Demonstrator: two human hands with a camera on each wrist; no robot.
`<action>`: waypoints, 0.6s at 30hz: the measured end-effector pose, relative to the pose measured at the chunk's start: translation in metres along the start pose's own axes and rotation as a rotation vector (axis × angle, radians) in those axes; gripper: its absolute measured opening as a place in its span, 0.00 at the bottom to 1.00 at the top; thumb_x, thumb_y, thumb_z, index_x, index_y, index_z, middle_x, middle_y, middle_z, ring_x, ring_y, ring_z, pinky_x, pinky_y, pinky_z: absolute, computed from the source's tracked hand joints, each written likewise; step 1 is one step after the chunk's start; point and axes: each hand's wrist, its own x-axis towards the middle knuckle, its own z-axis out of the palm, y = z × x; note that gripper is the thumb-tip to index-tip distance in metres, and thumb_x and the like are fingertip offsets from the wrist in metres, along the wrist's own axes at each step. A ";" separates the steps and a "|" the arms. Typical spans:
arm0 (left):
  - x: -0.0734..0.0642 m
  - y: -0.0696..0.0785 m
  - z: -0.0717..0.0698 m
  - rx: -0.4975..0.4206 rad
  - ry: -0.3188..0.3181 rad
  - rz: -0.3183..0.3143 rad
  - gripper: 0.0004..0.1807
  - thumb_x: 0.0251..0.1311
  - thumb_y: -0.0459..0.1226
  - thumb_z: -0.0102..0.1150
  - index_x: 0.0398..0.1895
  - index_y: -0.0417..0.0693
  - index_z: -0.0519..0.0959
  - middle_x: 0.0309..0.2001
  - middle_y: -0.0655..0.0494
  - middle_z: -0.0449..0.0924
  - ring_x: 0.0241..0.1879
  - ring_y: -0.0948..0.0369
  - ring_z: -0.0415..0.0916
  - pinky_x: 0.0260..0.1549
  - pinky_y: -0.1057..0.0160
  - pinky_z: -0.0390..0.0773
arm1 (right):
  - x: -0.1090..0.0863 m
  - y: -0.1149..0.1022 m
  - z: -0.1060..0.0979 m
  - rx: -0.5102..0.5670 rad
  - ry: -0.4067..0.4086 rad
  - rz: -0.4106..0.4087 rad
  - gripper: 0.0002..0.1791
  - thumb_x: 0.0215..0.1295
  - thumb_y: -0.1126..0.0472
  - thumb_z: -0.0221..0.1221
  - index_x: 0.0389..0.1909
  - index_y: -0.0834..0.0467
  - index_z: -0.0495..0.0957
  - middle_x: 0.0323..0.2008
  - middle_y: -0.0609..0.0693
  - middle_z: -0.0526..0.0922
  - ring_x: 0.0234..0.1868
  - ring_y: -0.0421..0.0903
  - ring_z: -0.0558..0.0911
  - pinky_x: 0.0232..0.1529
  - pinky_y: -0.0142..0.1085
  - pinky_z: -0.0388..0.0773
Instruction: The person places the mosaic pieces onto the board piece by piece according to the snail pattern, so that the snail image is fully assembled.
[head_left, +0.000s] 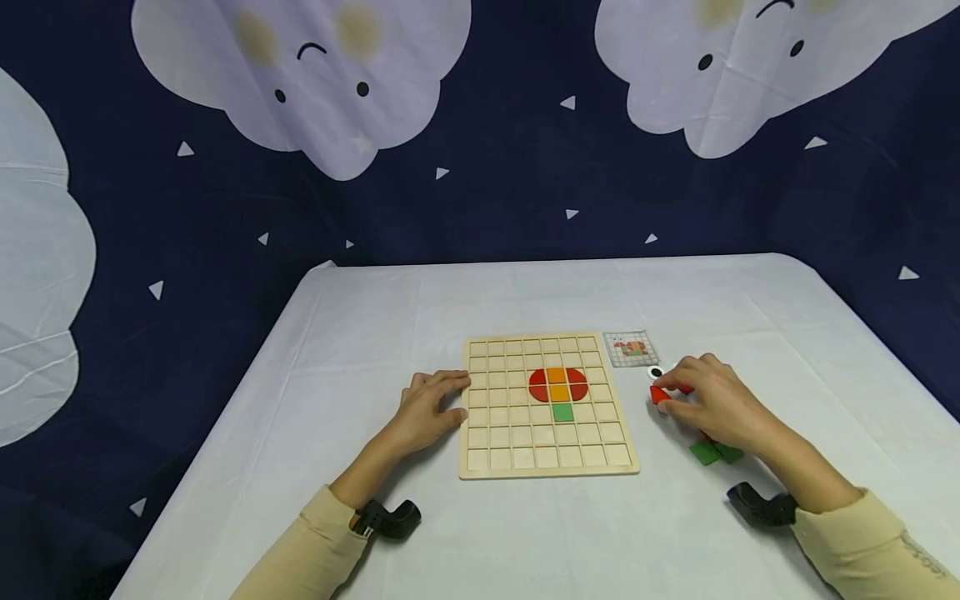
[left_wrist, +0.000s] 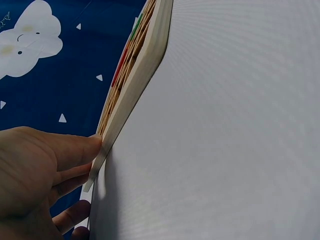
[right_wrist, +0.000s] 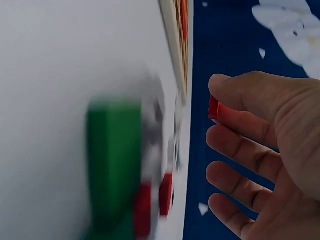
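My right hand (head_left: 712,400) pinches a red tile (head_left: 659,394) between thumb and forefinger, right of the board; in the right wrist view the red tile (right_wrist: 213,107) shows at the thumb tip. My left hand (head_left: 429,411) rests its fingertips on the left edge of the wooden grid board (head_left: 495,435), and the left wrist view shows its thumb against the board's rim (left_wrist: 131,95). On the board sit red rounded tiles (head_left: 538,385) either side of two orange tiles (head_left: 558,392), with a green square tile (head_left: 562,412) below them.
A pattern card (head_left: 630,349) with a printed picture lies beyond the board's right side. Near my right hand are a white tile with a black dot (head_left: 656,372), another red piece (head_left: 686,388) and green tiles (head_left: 705,452). A white cloth (head_left: 375,317) covers the table.
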 end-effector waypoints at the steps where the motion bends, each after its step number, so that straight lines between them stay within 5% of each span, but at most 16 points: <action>1: 0.000 0.000 0.000 0.001 0.000 0.000 0.25 0.55 0.37 0.63 0.59 0.48 0.75 0.64 0.60 0.70 0.52 0.56 0.61 0.49 0.53 0.56 | 0.002 -0.004 0.002 0.006 -0.003 -0.006 0.13 0.52 0.59 0.68 0.40 0.56 0.83 0.37 0.48 0.81 0.39 0.47 0.69 0.41 0.41 0.60; 18: 0.000 0.000 0.000 0.009 -0.001 0.006 0.25 0.55 0.37 0.63 0.59 0.48 0.75 0.64 0.59 0.71 0.53 0.55 0.61 0.49 0.52 0.57 | 0.032 -0.050 0.041 0.023 -0.009 -0.109 0.13 0.49 0.57 0.68 0.38 0.55 0.84 0.35 0.46 0.81 0.41 0.48 0.72 0.46 0.46 0.66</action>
